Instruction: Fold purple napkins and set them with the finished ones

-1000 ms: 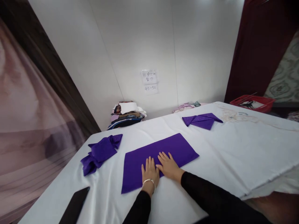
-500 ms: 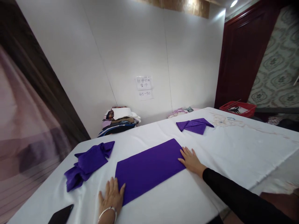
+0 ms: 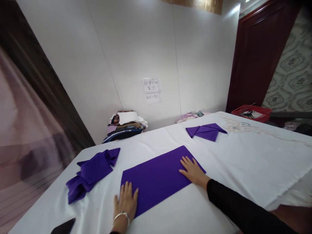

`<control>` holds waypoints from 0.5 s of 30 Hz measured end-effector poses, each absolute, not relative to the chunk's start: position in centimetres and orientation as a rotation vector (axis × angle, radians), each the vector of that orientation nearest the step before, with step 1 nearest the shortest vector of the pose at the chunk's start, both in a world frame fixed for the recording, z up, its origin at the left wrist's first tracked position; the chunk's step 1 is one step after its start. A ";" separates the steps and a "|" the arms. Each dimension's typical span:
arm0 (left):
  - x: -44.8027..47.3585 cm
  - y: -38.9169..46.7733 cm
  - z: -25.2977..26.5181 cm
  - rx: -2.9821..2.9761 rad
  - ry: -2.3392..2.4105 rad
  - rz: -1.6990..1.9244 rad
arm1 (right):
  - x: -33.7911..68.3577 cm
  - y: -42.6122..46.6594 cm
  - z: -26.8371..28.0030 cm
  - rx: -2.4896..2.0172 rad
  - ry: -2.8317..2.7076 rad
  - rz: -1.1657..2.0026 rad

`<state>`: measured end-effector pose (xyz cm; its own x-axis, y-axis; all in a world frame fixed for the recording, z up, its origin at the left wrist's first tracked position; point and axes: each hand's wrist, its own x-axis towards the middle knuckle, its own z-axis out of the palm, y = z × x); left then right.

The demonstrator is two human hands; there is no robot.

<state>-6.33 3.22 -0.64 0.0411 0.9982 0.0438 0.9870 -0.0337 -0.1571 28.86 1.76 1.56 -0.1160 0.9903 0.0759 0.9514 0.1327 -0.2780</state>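
Observation:
A purple cloth napkin lies flat in a long rectangle on the white tablecloth. My left hand, with a silver bangle at the wrist, rests flat on its near left corner, fingers spread. Toward the right end of the cloth, my right hand presses down with fingers apart; its sleeve is black. Neither hand grips anything. A loosely bunched purple cloth sits to the left. Farther back on the right is another purple napkin, folded into points.
A dark phone lies at the near left edge. Behind the table stands a pile of folded clothes, with more fabric farther right. A red basket is at the far right. A handwritten paper sign hangs on the wall.
Both hands have moved inward onto the flat napkin, the left hand rightward and the right hand leftward. The napkin's right end now shows beyond my right hand. The view has shifted slightly.

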 end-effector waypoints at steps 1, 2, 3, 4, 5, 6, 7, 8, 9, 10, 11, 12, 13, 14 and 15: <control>-8.1 3.6 -0.8 -2.122 -2.109 0.128 | 30.7 1.8 1.5 -1.950 -2.153 0.219; -9.5 3.9 -0.9 -2.087 -2.147 0.143 | 32.4 1.8 1.5 -1.979 -2.147 0.205; -10.6 4.1 -0.8 -2.080 -2.156 0.157 | 33.6 1.8 1.4 -2.001 -2.145 0.189; -11.2 4.2 -0.5 -2.072 -2.166 0.168 | 34.5 1.8 1.3 -2.019 -2.144 0.168; -11.2 4.1 -0.1 -2.076 -2.162 0.172 | 34.9 1.8 1.2 -2.037 -2.138 0.139; -10.8 4.0 0.3 -2.081 -2.157 0.170 | 34.7 1.9 1.1 -2.053 -2.128 0.107; -9.9 3.8 0.8 -2.090 -2.148 0.160 | 34.1 2.0 1.1 -2.058 -2.121 0.080; -8.6 3.5 1.3 -2.111 -2.134 0.150 | 32.9 2.2 1.0 -2.047 -2.123 0.066; -6.8 3.4 1.6 -2.120 -2.155 0.129 | 31.2 2.4 1.0 -2.018 -2.138 0.076; -4.9 3.3 1.9 -2.171 -2.150 0.102 | 29.2 2.7 1.0 -1.971 -2.169 0.111; -2.9 3.4 2.0 -2.249 -2.100 0.063 | 27.1 3.0 1.0 -1.910 -2.212 0.161; -1.0 3.6 1.9 -2.297 -2.073 0.021 | 24.9 3.4 1.1 -1.846 -2.256 0.217; 0.7 3.9 1.8 -2.337 -2.068 -0.007 | 22.9 3.9 1.1 -1.780 -2.301 0.260; 1.9 4.4 1.6 -2.381 -2.039 -0.046 | 21.3 4.5 1.1 -1.721 -2.340 0.291; 2.6 5.0 1.4 -2.408 -2.021 -0.072 | 20.2 5.2 1.1 -1.671 -2.375 0.309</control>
<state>2.62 5.01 1.41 0.1726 0.9844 0.0334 0.9843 -0.1737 0.0315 20.19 5.17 1.06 -0.3288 0.9425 0.0595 0.8960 0.3312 -0.2957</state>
